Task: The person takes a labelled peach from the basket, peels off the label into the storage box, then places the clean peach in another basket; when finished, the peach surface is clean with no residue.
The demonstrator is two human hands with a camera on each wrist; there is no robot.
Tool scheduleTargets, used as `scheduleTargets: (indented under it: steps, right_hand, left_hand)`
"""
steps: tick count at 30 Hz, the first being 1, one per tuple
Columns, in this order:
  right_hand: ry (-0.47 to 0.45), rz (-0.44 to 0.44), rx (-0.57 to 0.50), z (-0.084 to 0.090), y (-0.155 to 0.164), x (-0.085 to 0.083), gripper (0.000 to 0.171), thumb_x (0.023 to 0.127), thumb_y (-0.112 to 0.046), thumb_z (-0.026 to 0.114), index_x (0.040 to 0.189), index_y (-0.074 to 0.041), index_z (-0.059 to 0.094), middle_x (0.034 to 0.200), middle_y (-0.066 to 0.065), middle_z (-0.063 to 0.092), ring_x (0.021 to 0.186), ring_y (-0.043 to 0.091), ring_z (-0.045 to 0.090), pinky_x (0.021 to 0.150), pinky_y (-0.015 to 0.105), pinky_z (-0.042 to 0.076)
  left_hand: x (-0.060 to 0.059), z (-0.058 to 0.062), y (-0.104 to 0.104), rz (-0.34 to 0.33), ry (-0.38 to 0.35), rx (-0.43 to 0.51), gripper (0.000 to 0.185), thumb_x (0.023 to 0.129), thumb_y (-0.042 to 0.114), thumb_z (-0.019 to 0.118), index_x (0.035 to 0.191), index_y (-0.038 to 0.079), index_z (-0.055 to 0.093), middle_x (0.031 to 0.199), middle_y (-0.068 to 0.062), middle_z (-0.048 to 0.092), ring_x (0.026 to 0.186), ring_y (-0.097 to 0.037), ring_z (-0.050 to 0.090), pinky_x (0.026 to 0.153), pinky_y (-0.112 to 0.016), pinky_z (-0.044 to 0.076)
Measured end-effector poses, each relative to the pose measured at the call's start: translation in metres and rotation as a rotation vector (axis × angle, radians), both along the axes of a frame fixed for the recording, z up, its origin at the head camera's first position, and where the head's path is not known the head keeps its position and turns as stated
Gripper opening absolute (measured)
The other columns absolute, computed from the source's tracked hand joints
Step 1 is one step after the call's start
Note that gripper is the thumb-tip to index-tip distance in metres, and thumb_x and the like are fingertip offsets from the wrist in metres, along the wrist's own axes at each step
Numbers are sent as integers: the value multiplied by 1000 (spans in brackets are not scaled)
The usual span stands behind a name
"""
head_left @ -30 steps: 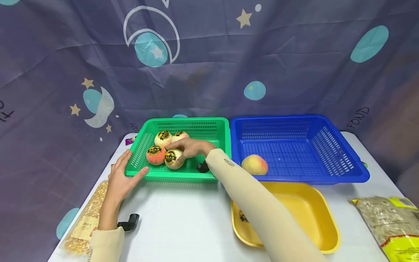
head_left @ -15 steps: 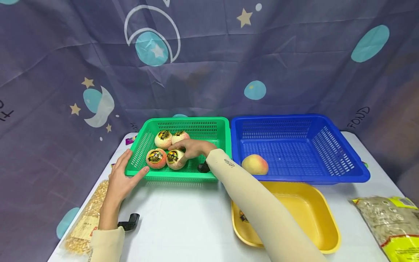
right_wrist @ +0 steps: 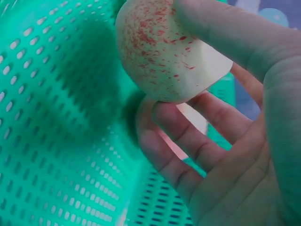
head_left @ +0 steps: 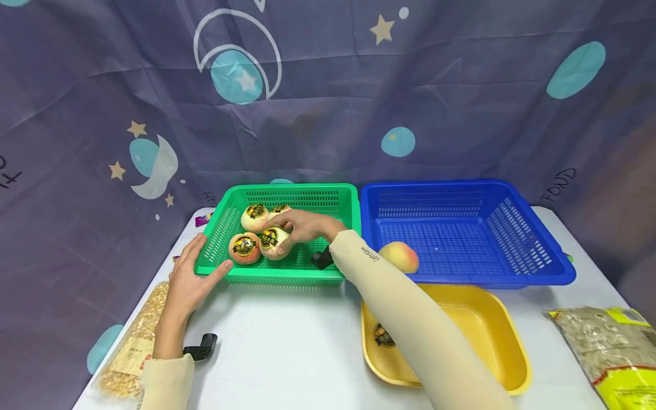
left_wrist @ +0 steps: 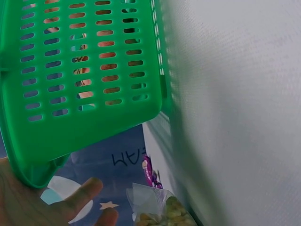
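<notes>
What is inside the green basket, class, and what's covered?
The green basket holds a back-left fruit, a front-left fruit, a gripped fruit in the right hand, and a fourth fruit, partly covered by that hand. The floor under the two left fruits is hidden.

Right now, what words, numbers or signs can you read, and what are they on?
"FOND": backdrop, right side.
"AM": backdrop, lower left, partly hidden.
"LetsSlim", probably: right sleeve.
Too small: fruit stickers, label in yellow tub, print on left bag and right bag.
Cut off: letters at backdrop's far left.
</notes>
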State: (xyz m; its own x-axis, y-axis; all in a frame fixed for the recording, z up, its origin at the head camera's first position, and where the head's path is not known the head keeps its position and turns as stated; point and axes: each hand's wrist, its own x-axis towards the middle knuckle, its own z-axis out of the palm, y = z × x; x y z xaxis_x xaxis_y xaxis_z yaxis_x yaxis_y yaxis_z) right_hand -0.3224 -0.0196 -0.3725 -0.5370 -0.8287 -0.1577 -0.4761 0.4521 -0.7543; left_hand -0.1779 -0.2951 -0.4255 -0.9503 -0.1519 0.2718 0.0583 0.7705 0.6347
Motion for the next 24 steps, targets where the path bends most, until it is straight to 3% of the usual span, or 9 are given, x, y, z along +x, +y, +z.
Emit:
scheduleTargets:
  steps: [1, 4, 5, 8, 11, 15, 24]
  right_hand:
    - [2, 2, -16, 3, 2, 1, 67, 89, -16, 79, 150, -23, 53, 112, -1, 56, 104, 18, 53, 97, 29, 44]
    - [12, -12, -51, 12, 10, 4, 66, 89, -16, 80, 149, -23, 53, 110, -2, 54, 95, 16, 50, 90, 26, 44]
    - [13, -17, -60, 15, 14, 5, 66, 89, -17, 80, 150, -23, 53, 112, 0, 57, 96, 16, 52, 90, 26, 45]
    - [32, -21, -92, 25, 23, 10, 66, 89, -19, 80, 149, -24, 54, 145, -4, 55, 103, 21, 60, 89, 28, 50]
    - [56, 1, -123, 34, 32, 17, 65, 89, -19, 79, 149, -22, 54, 149, -2, 54, 98, 27, 59, 86, 31, 51]
    - [107, 25, -160, 43, 45, 30, 65, 89, -19, 79, 149, -21, 54, 152, -4, 52, 101, 21, 57, 88, 33, 51]
    - [161, 51, -210, 51, 71, 69, 66, 88, -19, 80, 149, -20, 53, 148, -5, 56, 99, 19, 58, 86, 31, 55]
  left_hand:
    - [0, 0, 0, -1, 2, 0, 91, 88, 47, 75, 159, 9, 34, 168, -10, 29, 151, -49, 26, 111, -78, 17]
    - [0, 0, 1, -7, 7, 4, 91, 88, 47, 75, 159, 8, 34, 167, -11, 30, 151, -48, 26, 112, -78, 15]
    - [0, 1, 1, -8, 8, 4, 91, 88, 47, 75, 159, 8, 34, 167, -12, 30, 151, -49, 26, 112, -78, 14]
    - [0, 2, 1, -9, 7, 4, 91, 88, 47, 75, 159, 8, 34, 167, -12, 30, 151, -50, 25, 113, -78, 12]
    - [2, 3, 1, -10, 8, 2, 91, 88, 47, 74, 159, 7, 34, 167, -13, 30, 150, -53, 24, 114, -78, 10]
    - [2, 5, 2, -19, 3, 5, 91, 89, 47, 74, 159, 5, 33, 168, -14, 28, 151, -53, 22, 118, -75, 6]
    - [6, 8, 7, -13, -3, -26, 92, 90, 50, 71, 160, 7, 30, 170, -10, 23, 148, -49, 22, 105, -72, 17]
